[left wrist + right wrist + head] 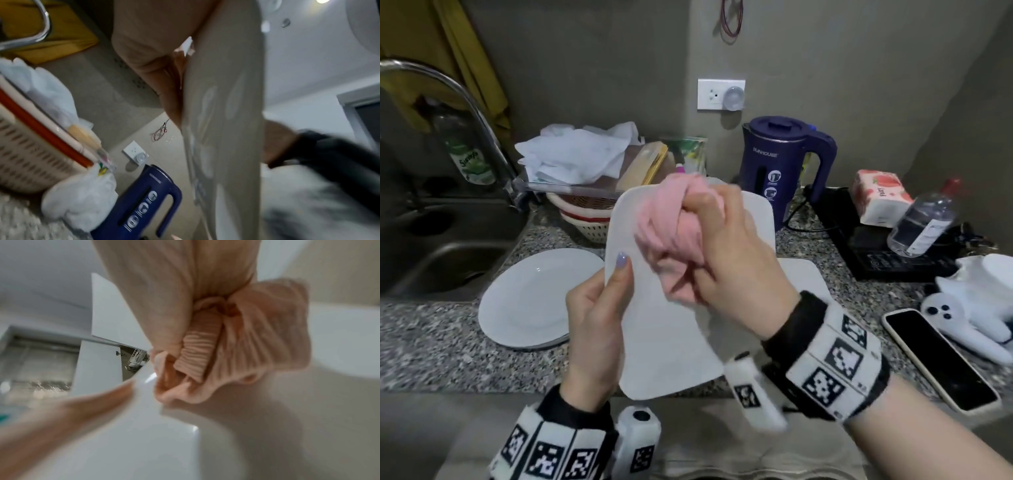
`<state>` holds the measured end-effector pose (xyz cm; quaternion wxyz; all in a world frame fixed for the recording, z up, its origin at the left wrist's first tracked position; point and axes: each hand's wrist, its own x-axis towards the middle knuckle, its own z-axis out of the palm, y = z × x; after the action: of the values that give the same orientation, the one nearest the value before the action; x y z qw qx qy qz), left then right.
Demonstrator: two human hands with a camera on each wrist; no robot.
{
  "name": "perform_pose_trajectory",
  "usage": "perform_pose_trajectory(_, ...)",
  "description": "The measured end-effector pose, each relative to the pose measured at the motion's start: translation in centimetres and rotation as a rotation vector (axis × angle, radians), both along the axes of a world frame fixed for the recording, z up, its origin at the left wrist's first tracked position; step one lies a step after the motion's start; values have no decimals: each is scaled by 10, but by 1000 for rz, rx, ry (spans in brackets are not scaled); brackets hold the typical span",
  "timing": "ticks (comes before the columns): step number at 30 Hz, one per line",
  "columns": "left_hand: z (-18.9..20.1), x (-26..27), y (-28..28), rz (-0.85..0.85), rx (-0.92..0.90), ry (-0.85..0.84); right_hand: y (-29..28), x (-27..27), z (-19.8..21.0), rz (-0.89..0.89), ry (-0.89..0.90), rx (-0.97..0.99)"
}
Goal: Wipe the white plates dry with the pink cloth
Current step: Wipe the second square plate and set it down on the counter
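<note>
I have the left hand point(594, 329) clamped on the left edge of a white square plate point(671, 342), thumb lying across its face and the other fingers hidden behind it. The plate is raised off the counter point(431, 339) and tilted up toward me. My right hand point(736, 270) has its fingers curled tight around the bunched pink cloth point(671, 226) and presses it against the upper part of the plate's face — the right wrist view shows the ribbed folds of the cloth point(246, 340) squeezed in the fist and lying on the white surface point(144, 443).

A round white plate point(527, 298) lies flat on the counter just left of the held one, beside the sink point(441, 246). Another white plate point(804, 277) lies flat under my right wrist, mostly hidden. Behind stand a blue kettle point(780, 171) and a basket point(582, 219); a phone point(938, 359) lies at the right — well apart from the plates.
</note>
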<state>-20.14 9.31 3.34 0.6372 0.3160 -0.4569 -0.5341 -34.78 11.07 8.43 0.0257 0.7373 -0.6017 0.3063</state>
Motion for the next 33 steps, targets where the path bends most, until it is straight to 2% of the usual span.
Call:
perform_pose_trajectory(2,-1,-2,4,-39,36,26,-13,-22,17,-227,-47,-29)
perform_pose_trajectory(3,2,-4,6,-51,44,39,-12,-25,18,-271,-51,-7)
perform_pose_trajectory(4,1,-4,4,-45,32,39,-8,-21,15,-230,-47,9)
perform_pose_trajectory(7,-3,-1,-4,0,-26,-65,16,23,0,83,66,68)
perform_pose_trajectory(8,-6,1,-7,-1,-29,-53,17,30,-3,122,85,90)
perform_pose_trajectory(10,-7,4,-9,-18,-19,-2,5,21,6,35,63,72)
perform_pose_trajectory(13,-2,3,-5,-9,-9,-6,-10,-9,13,-214,19,23)
perform_pose_trajectory(14,-2,2,-7,-20,-14,-1,-9,-11,11,-160,37,12)
perform_pose_trajectory(16,-5,3,-10,-29,-26,0,0,3,4,77,108,26)
perform_pose_trajectory(18,-9,8,-12,-33,-28,14,2,5,-3,151,84,59)
perform_pose_trajectory(20,-7,10,-10,-27,1,45,-5,-19,-7,-16,-49,77)
perform_pose_trajectory(22,-4,9,-8,-4,-13,61,-4,-46,-21,-218,-33,112)
perform_pose_trajectory(23,-2,6,-7,22,-9,46,0,-52,-32,-234,-49,147)
perform_pose_trajectory(25,-5,4,-12,50,-7,14,16,-44,-54,-147,-259,275)
perform_pose_trajectory(27,-12,2,-20,60,-19,13,36,-27,-69,53,-549,500)
perform_pose_trajectory(29,-15,-1,-26,61,2,-12,53,-19,-75,214,-660,698)
perform_pose_trajectory(30,-18,-3,-31,49,34,6,60,-23,-77,260,-741,727)
perform_pose_trajectory(33,-28,-13,-46,-43,217,83,76,-54,-75,328,-1272,627)
